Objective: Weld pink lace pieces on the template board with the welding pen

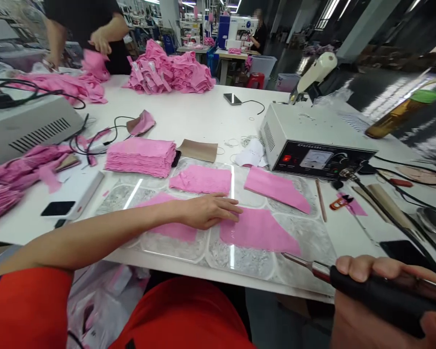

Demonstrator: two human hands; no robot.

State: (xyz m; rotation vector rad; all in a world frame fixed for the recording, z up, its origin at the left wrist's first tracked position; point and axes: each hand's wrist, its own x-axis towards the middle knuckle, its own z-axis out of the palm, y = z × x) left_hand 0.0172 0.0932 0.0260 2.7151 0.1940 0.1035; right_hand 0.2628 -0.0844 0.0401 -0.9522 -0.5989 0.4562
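Observation:
My left hand (212, 211) lies palm down, fingers stretched out, on the left end of a flat pink fabric piece (257, 230). My right hand (381, 281) is wrapped round the black handle of a metal-tipped tool (321, 271), whose tip touches or nearly touches the fabric's lower right corner. Another pink piece (178, 231) lies partly under my left forearm. Behind my left hand are a small pink stack (203, 179) and, to its right, a slanted pink piece (276, 188). All of these rest on a clear patterned mat (189, 249).
A tall pink stack (141, 156) and a brown piece (199, 150) lie behind the mat. A control box (319, 140) stands at right, near orange snips (341, 202) and cables. Pink heaps (170, 68) lie farther back; another person's hand (101, 41) holds pink fabric.

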